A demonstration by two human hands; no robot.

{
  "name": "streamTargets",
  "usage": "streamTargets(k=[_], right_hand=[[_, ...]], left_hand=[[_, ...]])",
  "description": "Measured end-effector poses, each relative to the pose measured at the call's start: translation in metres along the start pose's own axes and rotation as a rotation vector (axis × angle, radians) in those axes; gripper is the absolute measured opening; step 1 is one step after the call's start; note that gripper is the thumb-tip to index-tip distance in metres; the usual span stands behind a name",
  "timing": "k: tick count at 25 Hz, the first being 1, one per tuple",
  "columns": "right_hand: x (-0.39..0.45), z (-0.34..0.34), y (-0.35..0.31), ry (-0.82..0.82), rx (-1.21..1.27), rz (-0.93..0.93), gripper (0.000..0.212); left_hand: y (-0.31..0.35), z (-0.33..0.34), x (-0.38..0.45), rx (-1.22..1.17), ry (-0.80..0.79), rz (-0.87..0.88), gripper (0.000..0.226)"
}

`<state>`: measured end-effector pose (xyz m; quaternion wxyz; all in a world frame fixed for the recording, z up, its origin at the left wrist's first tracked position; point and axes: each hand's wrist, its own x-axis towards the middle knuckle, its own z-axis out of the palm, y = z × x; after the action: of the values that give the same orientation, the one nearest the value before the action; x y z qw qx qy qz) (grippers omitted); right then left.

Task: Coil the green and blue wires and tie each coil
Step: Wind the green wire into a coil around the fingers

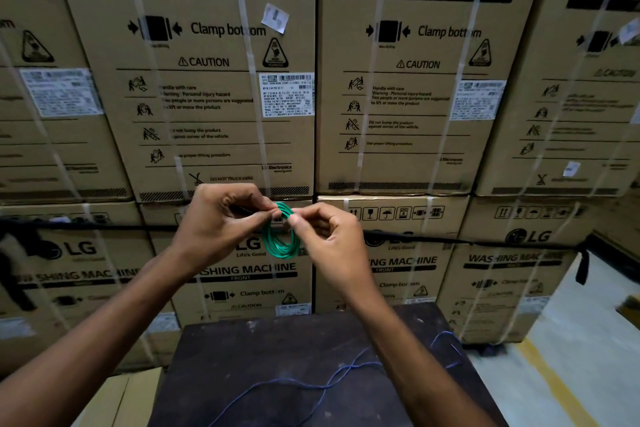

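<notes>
Green wire [279, 239] coiled, middle of frame | left hand [221, 218] and right hand [325, 236] pinch its top | step: tying this coil | next: blue wire [311, 383], loose on dark table [242, 357] at bottom, needs coiling

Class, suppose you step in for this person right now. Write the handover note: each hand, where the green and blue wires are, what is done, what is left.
Left hand: raised in front of the cartons, pinching the top of the green coil.
Right hand: pinching the same spot from the other side.
Green wire: already wound into a small coil that hangs below the fingers, in the air. Whether a tie is on it cannot be told.
Blue wire: loose and uncoiled on the dark table, trailing off its right edge.
Done: green coiling.
Left: finish tying the green coil, then coil and tie the blue.
</notes>
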<state>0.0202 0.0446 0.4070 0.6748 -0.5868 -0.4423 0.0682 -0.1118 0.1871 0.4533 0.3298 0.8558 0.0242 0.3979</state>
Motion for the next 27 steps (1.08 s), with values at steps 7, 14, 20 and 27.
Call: streamTargets(k=[7,14,20,27], right_hand=[[0.003,0.010,-0.001,0.040,-0.285,-0.070,0.007],[-0.004,0.022,0.008,0.095,-0.274,-0.086,0.007],[-0.012,0.028,0.013,0.035,-0.201,-0.030,0.006],[-0.024,0.036,0.003,-0.004,-0.052,0.047,0.002]], left_hand=[[-0.010,0.006,-0.008,-0.089,0.067,-0.049,0.007],[-0.014,0.003,-0.022,0.093,0.021,0.039,0.016],[-0.025,0.004,-0.040,0.014,0.037,0.004,0.011],[-0.034,0.003,-0.056,-0.146,0.131,-0.049,0.013]])
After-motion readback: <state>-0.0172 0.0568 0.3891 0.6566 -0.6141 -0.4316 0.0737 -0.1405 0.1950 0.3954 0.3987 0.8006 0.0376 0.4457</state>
